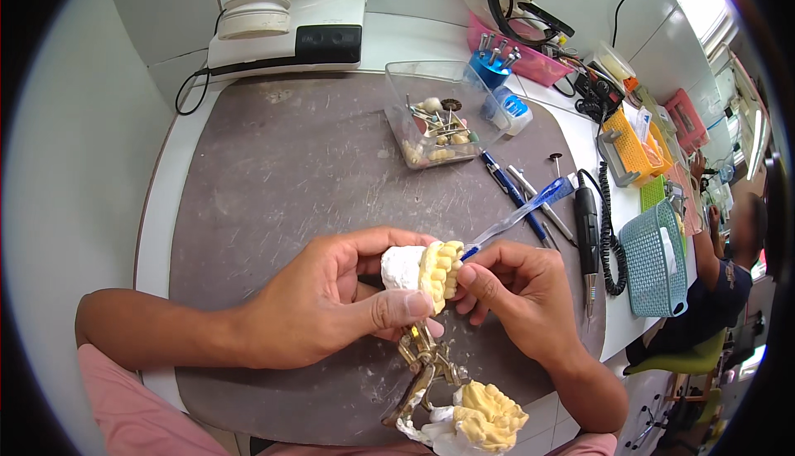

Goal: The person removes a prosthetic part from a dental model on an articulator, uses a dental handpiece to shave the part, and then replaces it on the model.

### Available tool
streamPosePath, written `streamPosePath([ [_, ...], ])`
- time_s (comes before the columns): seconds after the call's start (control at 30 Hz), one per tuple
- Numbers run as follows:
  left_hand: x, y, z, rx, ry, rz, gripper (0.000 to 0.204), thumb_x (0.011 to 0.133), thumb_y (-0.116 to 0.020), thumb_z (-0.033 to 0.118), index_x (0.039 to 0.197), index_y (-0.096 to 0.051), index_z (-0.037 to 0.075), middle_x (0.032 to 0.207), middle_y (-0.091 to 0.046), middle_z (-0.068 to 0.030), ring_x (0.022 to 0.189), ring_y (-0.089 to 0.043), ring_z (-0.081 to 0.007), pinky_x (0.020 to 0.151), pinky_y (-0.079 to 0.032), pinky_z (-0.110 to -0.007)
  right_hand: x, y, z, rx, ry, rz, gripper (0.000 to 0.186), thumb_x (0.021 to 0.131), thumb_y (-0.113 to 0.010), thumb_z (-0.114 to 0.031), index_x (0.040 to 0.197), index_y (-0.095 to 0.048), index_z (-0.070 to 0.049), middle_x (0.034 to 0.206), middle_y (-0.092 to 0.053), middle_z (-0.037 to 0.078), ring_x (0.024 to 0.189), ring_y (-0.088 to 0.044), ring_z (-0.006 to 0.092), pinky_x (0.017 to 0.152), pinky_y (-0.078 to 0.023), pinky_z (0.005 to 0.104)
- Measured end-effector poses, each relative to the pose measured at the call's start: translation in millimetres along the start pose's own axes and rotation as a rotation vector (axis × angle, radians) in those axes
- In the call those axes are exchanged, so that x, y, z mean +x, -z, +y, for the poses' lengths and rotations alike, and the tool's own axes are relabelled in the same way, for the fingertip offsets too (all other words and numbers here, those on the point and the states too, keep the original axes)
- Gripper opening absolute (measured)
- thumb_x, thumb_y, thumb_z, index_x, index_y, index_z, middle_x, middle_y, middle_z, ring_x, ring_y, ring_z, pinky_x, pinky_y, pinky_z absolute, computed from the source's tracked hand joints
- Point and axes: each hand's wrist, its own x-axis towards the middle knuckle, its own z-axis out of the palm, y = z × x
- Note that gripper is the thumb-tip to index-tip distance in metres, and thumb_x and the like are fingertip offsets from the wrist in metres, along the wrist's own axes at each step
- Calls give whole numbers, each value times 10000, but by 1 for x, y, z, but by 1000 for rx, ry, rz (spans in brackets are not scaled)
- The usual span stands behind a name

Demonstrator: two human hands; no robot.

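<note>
My left hand (pixel 348 294) is wrapped round a dental cast (pixel 439 270), a yellow row of teeth set on a white plaster base. Below it hangs a brass articulator (pixel 424 365), whose other half carries a second yellow dental cast (pixel 489 419) near the mat's front edge. At the tooth side of the held cast, my right hand (pixel 517 290) has its thumb and fingers pinched together. What sits between those fingertips, if anything, is hidden. Just behind them, a clear-handled brush with blue parts (pixel 517 217) slants up to the right, its blue near end beside the teeth.
Right of my hands lie pens (pixel 509 183), a black handpiece (pixel 587 228) with a coiled cord and a teal basket (pixel 650 257). Farther back stand a clear box of burs (pixel 443 137) and a blue bur holder (pixel 490 67). A person (pixel 716 282) sits at the far right.
</note>
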Motion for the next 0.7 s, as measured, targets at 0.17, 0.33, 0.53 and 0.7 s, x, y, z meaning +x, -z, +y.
streamPosePath([
  [0.17,0,2,-1,-91,25,23,643,1025,-647,280,1522,-348,1,1365,-608,-198,1117,-718,-300,935,-601,-353,0,-1,-1,-12,2,3,207,1002,-698,-163,1018,-725,41,872,-746,78,761,-700,99,621,-555,227],
  [0.33,0,2,-1,-130,25,17,629,1034,-634,280,1523,-348,5,1353,-615,-193,1104,-722,-298,930,-603,-360,1,-3,-2,-33,11,-1,198,1003,-697,-165,1003,-722,32,857,-739,68,752,-696,94,611,-546,221],
  [0.53,1,-1,-2,-104,-15,21,637,1032,-638,300,1524,-361,4,1312,-636,-183,1076,-730,-274,897,-610,-334,1,-3,-2,-26,16,7,201,997,-709,-174,987,-722,27,843,-736,63,724,-694,91,601,-546,218],
  [0.7,0,0,-2,-84,-30,21,637,1018,-665,289,1514,-393,-5,1281,-644,-164,1064,-733,-252,865,-615,-310,3,-3,-2,-46,12,-1,199,993,-714,-171,974,-725,26,822,-736,63,702,-695,91,595,-551,217],
])
